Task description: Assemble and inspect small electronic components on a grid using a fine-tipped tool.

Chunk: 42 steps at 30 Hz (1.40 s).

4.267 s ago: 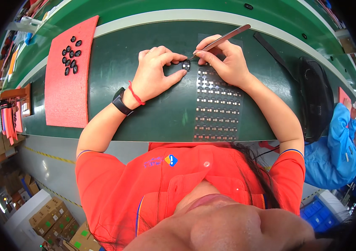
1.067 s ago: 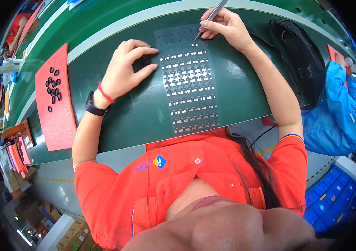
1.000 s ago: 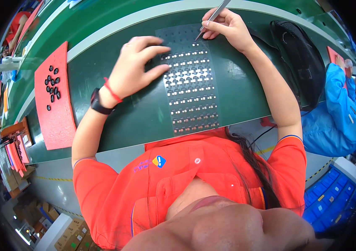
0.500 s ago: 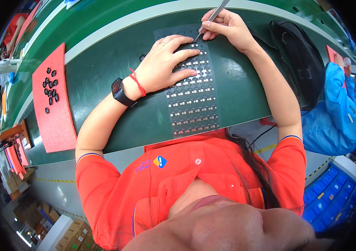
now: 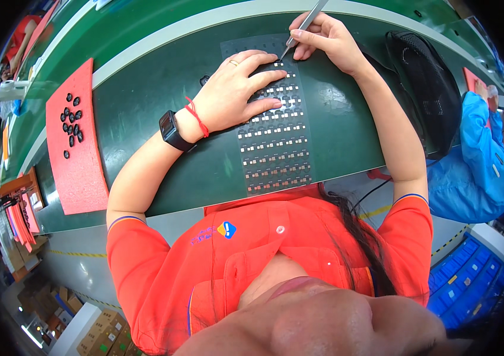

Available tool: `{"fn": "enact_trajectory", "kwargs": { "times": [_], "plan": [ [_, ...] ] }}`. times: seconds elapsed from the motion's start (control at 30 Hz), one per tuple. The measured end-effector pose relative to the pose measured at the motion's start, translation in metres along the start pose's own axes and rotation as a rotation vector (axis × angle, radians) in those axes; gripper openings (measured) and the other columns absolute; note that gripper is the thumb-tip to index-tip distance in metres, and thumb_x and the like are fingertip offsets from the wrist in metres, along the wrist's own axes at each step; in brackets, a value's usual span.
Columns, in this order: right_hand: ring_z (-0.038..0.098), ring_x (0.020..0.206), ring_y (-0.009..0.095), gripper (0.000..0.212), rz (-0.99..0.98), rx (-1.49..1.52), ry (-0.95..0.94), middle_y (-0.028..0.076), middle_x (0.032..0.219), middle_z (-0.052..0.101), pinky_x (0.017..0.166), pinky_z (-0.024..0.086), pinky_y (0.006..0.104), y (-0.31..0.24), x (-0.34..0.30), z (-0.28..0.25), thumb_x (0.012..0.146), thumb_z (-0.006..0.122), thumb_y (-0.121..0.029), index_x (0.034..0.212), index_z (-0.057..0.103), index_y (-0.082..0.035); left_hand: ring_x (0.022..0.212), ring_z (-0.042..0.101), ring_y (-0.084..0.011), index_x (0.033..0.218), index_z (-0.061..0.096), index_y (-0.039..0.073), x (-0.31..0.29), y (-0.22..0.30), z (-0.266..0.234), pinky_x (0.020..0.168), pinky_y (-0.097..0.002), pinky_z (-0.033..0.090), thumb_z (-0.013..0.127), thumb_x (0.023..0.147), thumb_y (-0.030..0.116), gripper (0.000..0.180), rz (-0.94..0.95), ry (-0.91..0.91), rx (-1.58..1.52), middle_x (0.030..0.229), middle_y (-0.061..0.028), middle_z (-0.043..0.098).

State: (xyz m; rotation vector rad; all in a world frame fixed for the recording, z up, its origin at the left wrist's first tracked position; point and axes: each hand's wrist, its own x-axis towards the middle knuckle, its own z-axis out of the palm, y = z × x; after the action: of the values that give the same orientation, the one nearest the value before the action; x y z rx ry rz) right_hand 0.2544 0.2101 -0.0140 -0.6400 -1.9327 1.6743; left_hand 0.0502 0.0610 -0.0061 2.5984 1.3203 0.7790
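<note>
Head view: we look down on a green table [image 5: 347, 136], its near edge slanting across, a pale strip bordering the far side.
Pink mat [image 5: 77, 184]: at the table's left, near end just short of the edge; we see a broad stretch of green opening on its right.
Black bag [image 5: 424, 89]: it bounds the working room on the far right.
Clear sheet [image 5: 275, 151]: mid-table, holding rows of small squares, near end right by the table edge, green space along its right side.
Left hand [image 5: 232, 92]: lying across the sheet, fingers spread wide.
Right hand [image 5: 329, 44]: just beside the sheet's far right corner, fingers narrowed around tweezers [image 5: 305, 28].
Black pieces [image 5: 71, 117]: clustered inside the mat's edges; we find a lone piece [image 5: 204, 80] just beside the left hand.
White square [image 5: 277, 64]: at the tweezers' tips; touching or not, we cannot tell.
</note>
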Motion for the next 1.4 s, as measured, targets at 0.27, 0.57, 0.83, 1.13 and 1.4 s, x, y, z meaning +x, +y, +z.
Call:
{"fn": "enact_trajectory", "kwargs": {
  "times": [0.27, 0.57, 0.83, 1.13, 1.4],
  "plan": [
    [0.065, 0.069, 0.012, 0.020, 0.000, -0.023, -0.023, 0.009, 0.085, 0.066, 0.065, 0.053, 0.0226, -0.001, 0.000, 0.001, 0.090, 0.061, -0.018, 0.102, 0.059, -0.002, 0.117, 0.048, -0.0322, 0.117, 0.061, 0.013, 0.001, -0.002, -0.001, 0.097, -0.0418, 0.040, 0.069, 0.080, 0.026, 0.040, 0.021, -0.014, 0.012, 0.125, -0.0137, 0.052],
    [0.064, 0.072, 0.012, 0.024, -0.028, 0.114, 0.043, 0.009, 0.088, 0.065, 0.068, 0.051, 0.0225, 0.000, -0.001, -0.009, 0.090, 0.061, -0.016, 0.107, 0.057, 0.000, 0.117, 0.048, -0.0310, 0.115, 0.063, 0.013, -0.001, -0.002, 0.000, 0.101, -0.0445, 0.036, 0.065, 0.083, 0.038, 0.041, 0.069, 0.021, 0.093, 0.123, -0.0146, 0.053],
    [0.065, 0.072, 0.012, 0.022, -0.031, 0.172, 0.071, 0.009, 0.088, 0.066, 0.066, 0.051, 0.0225, -0.006, -0.002, 0.004, 0.091, 0.060, -0.016, 0.107, 0.058, 0.000, 0.099, 0.053, -0.0266, 0.109, 0.064, 0.011, -0.039, -0.013, -0.037, 0.088, -0.0392, 0.040, 0.076, 0.071, 0.033, 0.046, -0.283, 0.191, 0.162, 0.106, -0.0077, 0.058],
    [0.066, 0.072, 0.013, 0.027, 0.049, 0.204, 0.079, 0.011, 0.089, 0.066, 0.066, 0.051, 0.0227, -0.017, 0.013, 0.048, 0.090, 0.062, -0.018, 0.108, 0.058, 0.001, 0.093, 0.053, -0.0252, 0.102, 0.068, 0.012, -0.066, -0.016, -0.038, 0.084, -0.0375, 0.039, 0.078, 0.068, 0.031, 0.040, -0.495, 0.201, 0.137, 0.095, -0.0056, 0.057],
    [0.066, 0.073, 0.015, 0.028, 0.034, 0.269, -0.006, 0.012, 0.090, 0.066, 0.067, 0.052, 0.0230, -0.020, 0.028, 0.088, 0.089, 0.063, -0.018, 0.107, 0.056, 0.003, 0.090, 0.054, -0.0234, 0.100, 0.065, 0.013, -0.063, -0.008, -0.032, 0.083, -0.0370, 0.038, 0.079, 0.065, 0.031, 0.041, -0.479, 0.223, 0.203, 0.091, -0.0026, 0.057]
  ]
}}
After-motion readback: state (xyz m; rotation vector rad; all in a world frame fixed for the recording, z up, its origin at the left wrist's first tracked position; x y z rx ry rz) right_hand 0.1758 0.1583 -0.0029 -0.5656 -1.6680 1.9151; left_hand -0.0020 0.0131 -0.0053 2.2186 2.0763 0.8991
